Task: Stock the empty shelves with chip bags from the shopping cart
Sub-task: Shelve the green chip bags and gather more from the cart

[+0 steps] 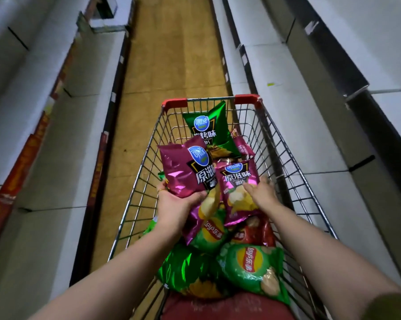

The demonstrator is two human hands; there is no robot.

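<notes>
left hand (174, 205) grips raised magenta foil chip bag (183, 172) from below | right hand (263, 192), fingers spread, lies on second magenta bag (237, 181), seemingly not clasping | both over wire shopping cart (144, 174) between white shelves (287, 72)

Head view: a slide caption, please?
Over the cart, left hand grips a purple bag; right hand touches a second purple bag.

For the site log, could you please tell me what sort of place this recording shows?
Most likely a supermarket aisle: a wire cart loaded with chip bags stands on a floor strip between long, bare white shelves running down both sides.
</notes>
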